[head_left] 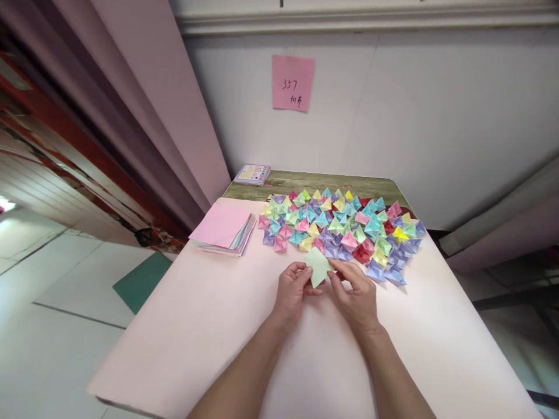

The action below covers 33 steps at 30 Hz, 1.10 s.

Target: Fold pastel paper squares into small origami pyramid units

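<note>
A pale green folded paper [318, 268], roughly diamond-shaped, is held up between my two hands just above the table. My left hand [294, 289] pinches its left side, thumb in front and fingers behind. At its right corner, my right hand [355, 291] grips the edge between thumb and index finger. Just beyond my hands lie several small folded paper boats [336, 226] in blue, pink, yellow, green, purple and red, packed close together. To the left rests a stack of coloured paper sheets [225, 224] with a pink one on top.
The table [209, 343] has a pale pink cover and a wood-patterned far strip. A printed packet [252, 174] lies at the far left corner. A pink note [293, 83] hangs on the wall. A curtain [174, 105] borders the left, and a green sheet [142, 282] is on the floor.
</note>
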Each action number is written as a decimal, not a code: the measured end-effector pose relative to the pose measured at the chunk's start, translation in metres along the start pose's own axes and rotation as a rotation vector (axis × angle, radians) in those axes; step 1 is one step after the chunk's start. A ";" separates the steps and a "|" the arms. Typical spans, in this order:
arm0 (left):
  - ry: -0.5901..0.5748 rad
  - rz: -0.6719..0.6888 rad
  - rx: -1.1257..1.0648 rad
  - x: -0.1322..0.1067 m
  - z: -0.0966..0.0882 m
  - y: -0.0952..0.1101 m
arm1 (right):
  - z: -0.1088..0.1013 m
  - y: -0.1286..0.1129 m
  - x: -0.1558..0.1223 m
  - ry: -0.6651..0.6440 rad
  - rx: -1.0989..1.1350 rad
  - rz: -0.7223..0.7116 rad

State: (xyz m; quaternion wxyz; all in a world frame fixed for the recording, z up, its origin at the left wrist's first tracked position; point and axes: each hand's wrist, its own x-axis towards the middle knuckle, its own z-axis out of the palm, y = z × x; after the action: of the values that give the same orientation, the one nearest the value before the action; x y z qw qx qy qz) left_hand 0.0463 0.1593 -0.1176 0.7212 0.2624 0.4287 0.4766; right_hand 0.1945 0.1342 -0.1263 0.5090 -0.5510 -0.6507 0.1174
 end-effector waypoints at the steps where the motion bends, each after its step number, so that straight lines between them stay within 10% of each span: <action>1: 0.004 0.001 -0.001 0.000 0.000 0.000 | 0.000 0.000 0.000 0.004 -0.011 -0.014; 13: -0.002 0.142 0.228 0.003 -0.006 -0.005 | -0.003 0.016 0.002 -0.153 0.368 0.330; 33: -0.033 0.059 0.213 0.004 -0.008 -0.004 | -0.009 0.011 0.006 -0.455 0.266 0.097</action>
State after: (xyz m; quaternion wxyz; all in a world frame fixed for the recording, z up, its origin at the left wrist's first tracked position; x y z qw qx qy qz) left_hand 0.0419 0.1608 -0.1255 0.6819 0.3579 0.4572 0.4448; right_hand 0.2092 0.1398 -0.1271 0.4115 -0.4694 -0.7000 0.3470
